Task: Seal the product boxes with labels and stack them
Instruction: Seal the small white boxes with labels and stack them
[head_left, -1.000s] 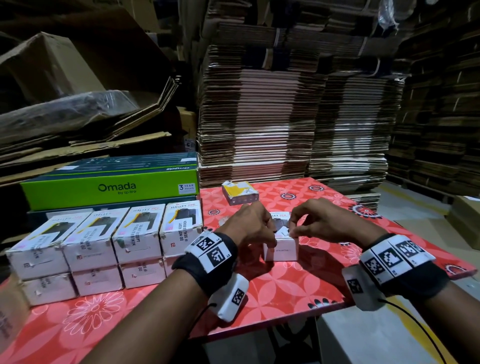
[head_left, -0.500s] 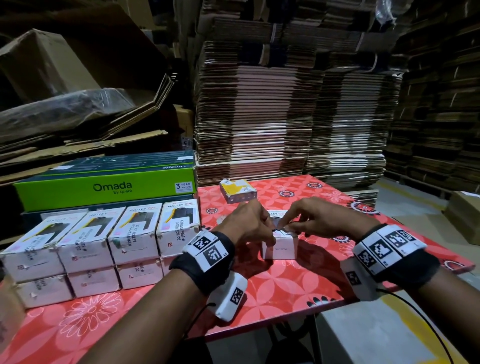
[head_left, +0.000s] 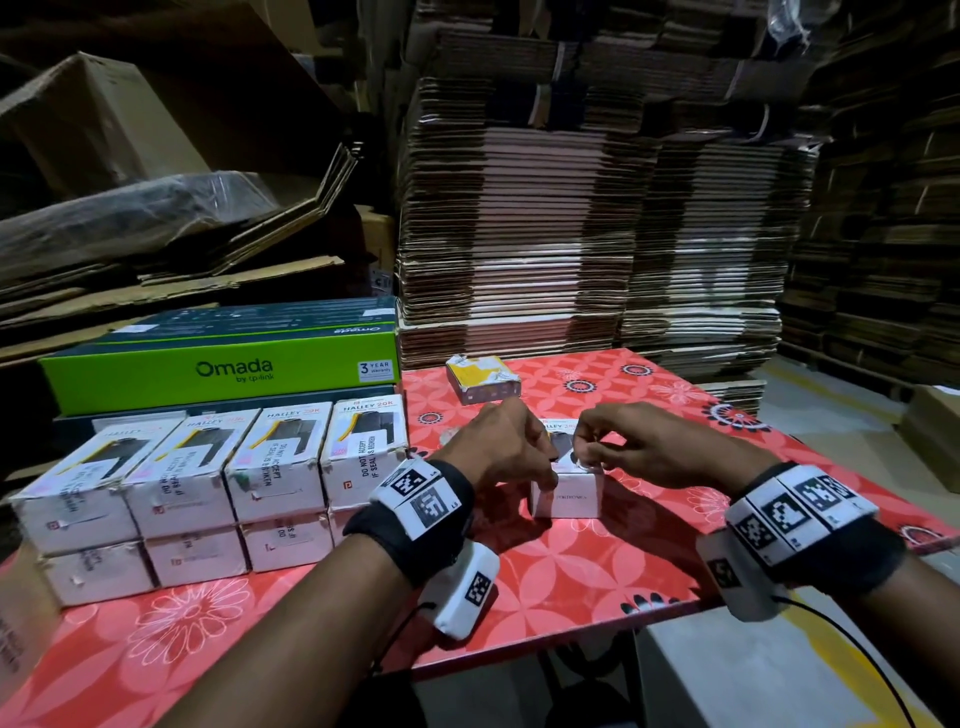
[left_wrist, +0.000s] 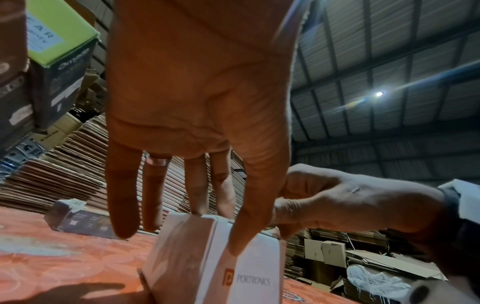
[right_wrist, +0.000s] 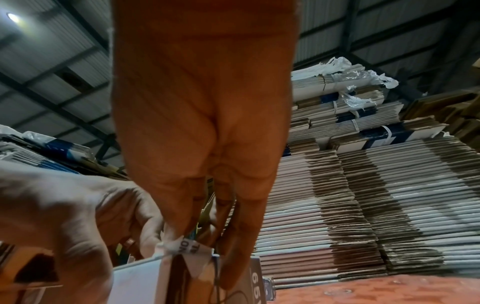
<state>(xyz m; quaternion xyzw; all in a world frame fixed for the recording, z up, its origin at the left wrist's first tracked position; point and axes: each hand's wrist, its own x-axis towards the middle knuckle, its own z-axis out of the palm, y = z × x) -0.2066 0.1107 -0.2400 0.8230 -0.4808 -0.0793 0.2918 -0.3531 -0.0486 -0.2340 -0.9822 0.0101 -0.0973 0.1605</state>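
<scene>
Since half a second ago the right hand (head_left: 631, 449) has drawn its fingertips up off the box top into a tight pinch; left hand and box sit as they were.

Stack of sealed boxes (head_left: 208, 488): far left of desk (head_left: 571, 566), two tiers, well apart from the work.

Left hand (head_left: 501, 452): fingers draped over the left top edge of the product box (head_left: 569, 496), thumb pressing its near face, so it grips and steadies the box.

Product box: stands on the desk directly under and between both hands, long axis running away from the person. Both hands equally near.

Right hand: thumb and fingers pinch a small white label (right_wrist: 188, 247) with printed letters, held at the box's top right edge. Judgement: the next move turns on laying this label across the flap seam.

Not resolved: how much of the label already adheres; the seam itself, hidden by fingers. Right wrist view blurred, and the head view shows no label.
</scene>
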